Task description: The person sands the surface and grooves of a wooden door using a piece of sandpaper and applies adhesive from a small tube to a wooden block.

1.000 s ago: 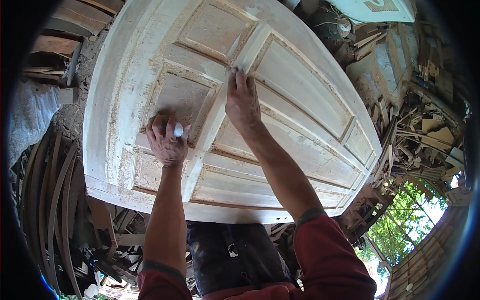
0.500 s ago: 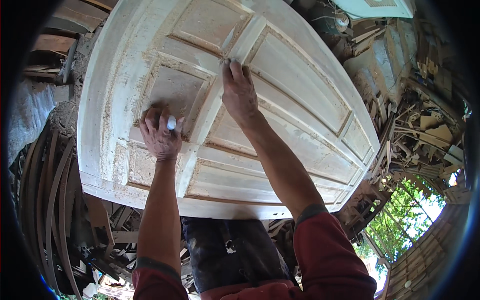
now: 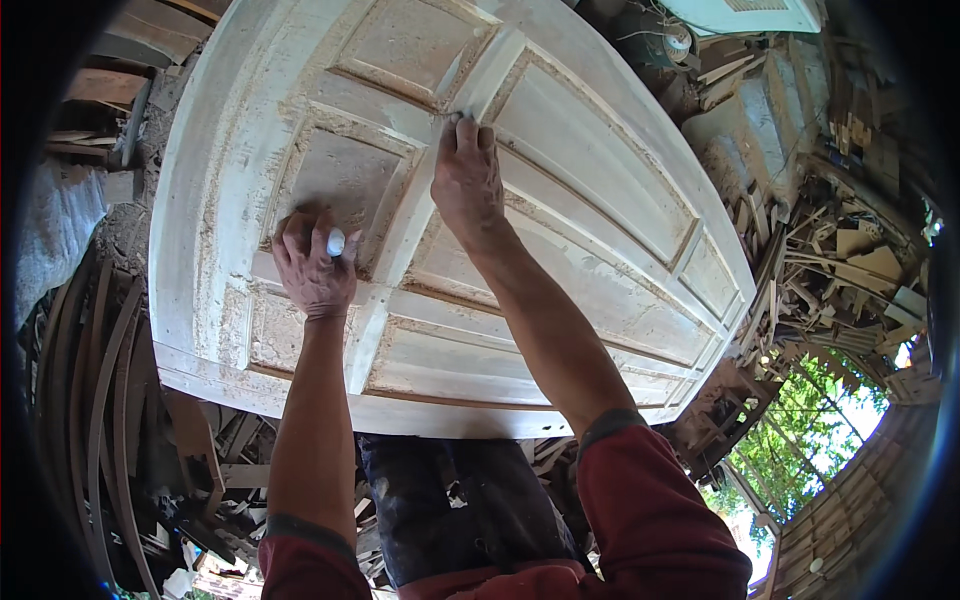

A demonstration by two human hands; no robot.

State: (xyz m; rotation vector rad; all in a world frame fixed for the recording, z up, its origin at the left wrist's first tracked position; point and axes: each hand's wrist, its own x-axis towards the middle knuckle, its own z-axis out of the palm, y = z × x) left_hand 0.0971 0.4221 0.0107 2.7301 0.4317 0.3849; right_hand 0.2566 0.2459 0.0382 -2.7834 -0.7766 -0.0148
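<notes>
A pale wooden panel door (image 3: 560,150), dusty with wood shavings along its moldings, lies in front of me. My left hand (image 3: 315,262) rests curled on the lower part of a left-hand panel. Between its fingers and thumb shows a white, round-ended thing (image 3: 336,241); the rest of it is hidden. On the middle rail, farther from me, my right hand (image 3: 467,180) presses down with its fingers bunched. A small grey bit shows at those fingertips, too little to name.
Long curved wood strips (image 3: 105,400) are stacked at the left, below a whitish plastic sheet (image 3: 60,215). Wood offcuts (image 3: 850,260) heap up on the right. A white appliance-like casing (image 3: 745,12) stands at the far right.
My right hand has shifted slightly left along with its forearm. The left hand stays at the same panel. The whole view has drifted a little.
</notes>
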